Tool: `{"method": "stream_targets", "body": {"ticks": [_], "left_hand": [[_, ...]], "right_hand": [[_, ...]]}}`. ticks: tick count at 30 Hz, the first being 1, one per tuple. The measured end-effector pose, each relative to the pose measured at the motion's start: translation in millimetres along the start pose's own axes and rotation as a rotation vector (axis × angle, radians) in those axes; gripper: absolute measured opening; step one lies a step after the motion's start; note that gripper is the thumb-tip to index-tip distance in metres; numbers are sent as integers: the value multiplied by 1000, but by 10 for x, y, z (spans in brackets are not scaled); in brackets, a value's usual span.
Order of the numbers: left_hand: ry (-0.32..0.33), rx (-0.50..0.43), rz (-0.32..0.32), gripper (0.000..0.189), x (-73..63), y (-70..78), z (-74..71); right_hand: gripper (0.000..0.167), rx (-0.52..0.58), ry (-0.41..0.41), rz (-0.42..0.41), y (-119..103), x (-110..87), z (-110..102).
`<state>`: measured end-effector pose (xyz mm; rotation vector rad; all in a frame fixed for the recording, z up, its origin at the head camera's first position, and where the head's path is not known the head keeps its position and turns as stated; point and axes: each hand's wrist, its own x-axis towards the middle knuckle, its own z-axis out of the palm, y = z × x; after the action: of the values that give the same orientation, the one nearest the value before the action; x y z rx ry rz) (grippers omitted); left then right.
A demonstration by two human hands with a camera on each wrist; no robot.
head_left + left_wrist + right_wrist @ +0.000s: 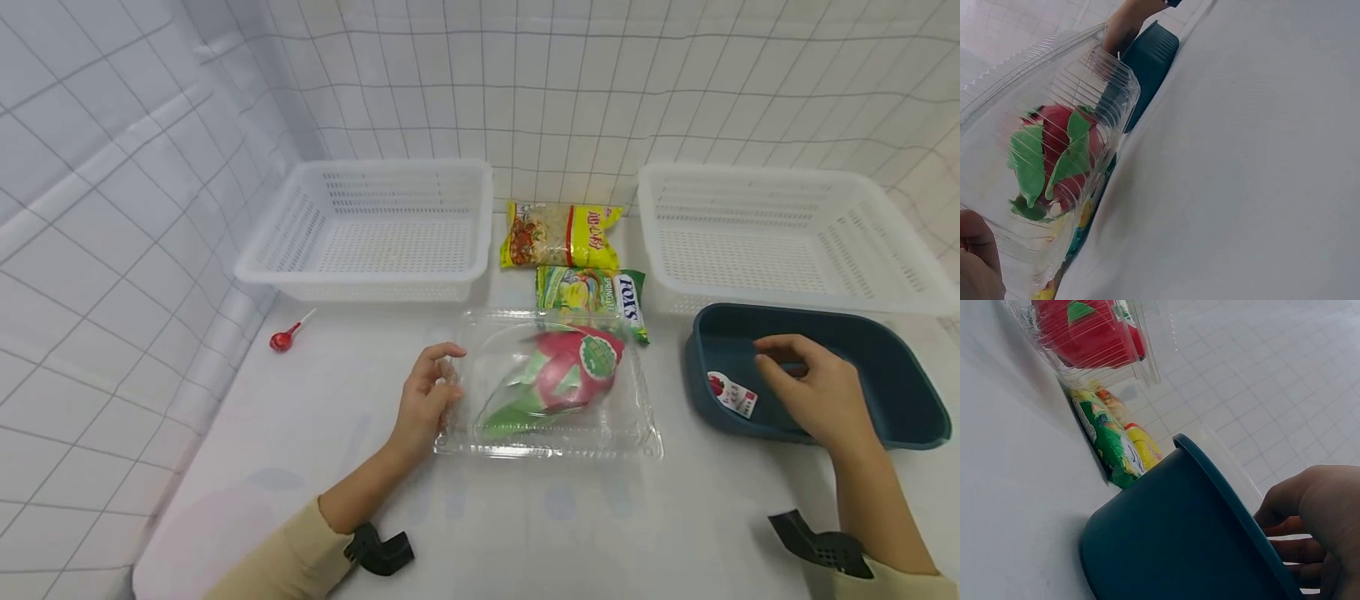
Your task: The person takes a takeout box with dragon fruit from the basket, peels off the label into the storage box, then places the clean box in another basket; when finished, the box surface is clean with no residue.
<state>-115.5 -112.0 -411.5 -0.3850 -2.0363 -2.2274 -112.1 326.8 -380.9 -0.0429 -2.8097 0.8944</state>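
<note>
A clear plastic clamshell box (468, 433) holds a red dragon fruit (558, 379) with green scales and a round green label. My left hand (427, 400) grips the box's left edge between thumb and curled fingers. Over the dark teal basin (918, 417), my right hand (821, 387) hangs with loosely bent fingers and nothing visible between them. In the right wrist view its fingers (1300, 550) show just past the basin's rim. A small red-and-white card or packet (733, 395) lies inside the basin, left of that hand.
Behind the box lie a green FOX'S candy bag (585, 287) and a yellow food packet (551, 237). White plastic baskets stand at the back left (360, 287) and back right (787, 296). A red lollipop (282, 340) lies far left. Grid-patterned cloth (480, 92) rises behind.
</note>
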Motion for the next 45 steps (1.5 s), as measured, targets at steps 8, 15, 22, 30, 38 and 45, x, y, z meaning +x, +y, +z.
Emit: {"method": "stream_targets", "body": {"ticks": [8, 15, 22, 30, 38, 45], "left_hand": [[-17, -22, 0, 48, 137, 97, 61], [-46, -107, 32, 45, 247, 88, 159], [-55, -104, 33, 44, 329, 128, 255], [-54, -118, 35, 33, 430, 203, 336], [-57, -132, 54, 36, 520, 246, 383], [-52, -145, 71, 36, 615, 283, 432]], "right_hand": [[32, -8, 25, 34, 16, 36, -7], [33, 53, 109, 92, 79, 83, -39], [31, 139, 252, 182, 129, 205, -99], [10, 267, 345, 309, 173, 355, -162], [5, 372, 362, 416, 174, 483, -199], [4, 416, 395, 517, 182, 567, -269]]}}
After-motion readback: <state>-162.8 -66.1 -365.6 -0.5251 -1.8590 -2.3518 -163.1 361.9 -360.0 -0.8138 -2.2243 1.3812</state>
